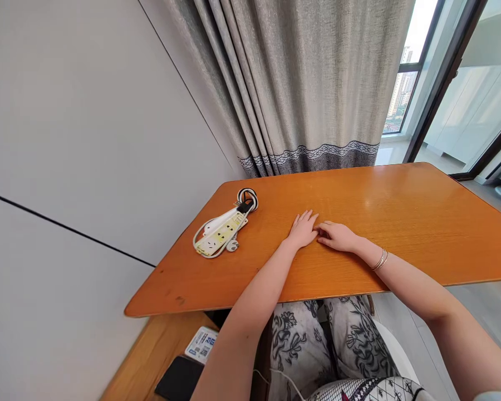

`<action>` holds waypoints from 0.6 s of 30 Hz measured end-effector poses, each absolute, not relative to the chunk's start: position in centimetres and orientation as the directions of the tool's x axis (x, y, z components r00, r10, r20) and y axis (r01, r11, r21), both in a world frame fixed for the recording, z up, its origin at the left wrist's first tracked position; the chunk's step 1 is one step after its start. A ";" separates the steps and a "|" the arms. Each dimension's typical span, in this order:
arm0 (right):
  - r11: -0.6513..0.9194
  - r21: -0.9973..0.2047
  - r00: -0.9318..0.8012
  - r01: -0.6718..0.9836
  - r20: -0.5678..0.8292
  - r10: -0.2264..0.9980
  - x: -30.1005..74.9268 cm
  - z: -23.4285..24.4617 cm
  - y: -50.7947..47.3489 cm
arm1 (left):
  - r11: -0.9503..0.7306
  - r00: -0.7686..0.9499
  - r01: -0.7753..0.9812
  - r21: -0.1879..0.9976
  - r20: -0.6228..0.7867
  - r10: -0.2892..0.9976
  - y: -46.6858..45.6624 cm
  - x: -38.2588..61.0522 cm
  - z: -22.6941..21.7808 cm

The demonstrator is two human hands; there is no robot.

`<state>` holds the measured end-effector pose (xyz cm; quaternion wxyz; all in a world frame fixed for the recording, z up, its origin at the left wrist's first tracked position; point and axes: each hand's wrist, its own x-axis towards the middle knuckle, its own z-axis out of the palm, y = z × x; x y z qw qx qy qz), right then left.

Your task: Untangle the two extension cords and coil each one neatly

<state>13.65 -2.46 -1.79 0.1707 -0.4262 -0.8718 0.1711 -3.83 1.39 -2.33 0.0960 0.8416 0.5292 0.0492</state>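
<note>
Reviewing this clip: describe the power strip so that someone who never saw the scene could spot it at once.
On the orange wooden table, look toward the left edge by the white wall. The power strip lies there, apart from the left hand. It is the only object on the tabletop: a pale yellow-and-white bar with its cord coiled at the far end.

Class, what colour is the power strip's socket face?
The power strip face is pale yellow; head view.

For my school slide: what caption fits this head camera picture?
The left hand and right hand lie flat on the orange table, close together, right of a power strip.
</note>
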 end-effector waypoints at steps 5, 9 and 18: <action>0.569 -0.440 -0.575 0.695 0.135 0.807 13.7 -1.6 -2.5 | -0.419 0.434 0.883 0.209 -0.028 0.900 1.3 -3.8 -2.0; 0.571 -0.435 -0.575 0.696 0.139 0.806 13.7 -1.7 -2.5 | -0.418 0.433 0.884 0.208 -0.030 0.901 1.2 -3.7 -2.0; 0.579 -0.448 -0.578 0.681 0.157 0.801 13.8 -2.0 -2.4 | -0.429 0.446 0.875 0.226 -0.028 0.895 1.4 -3.8 -2.0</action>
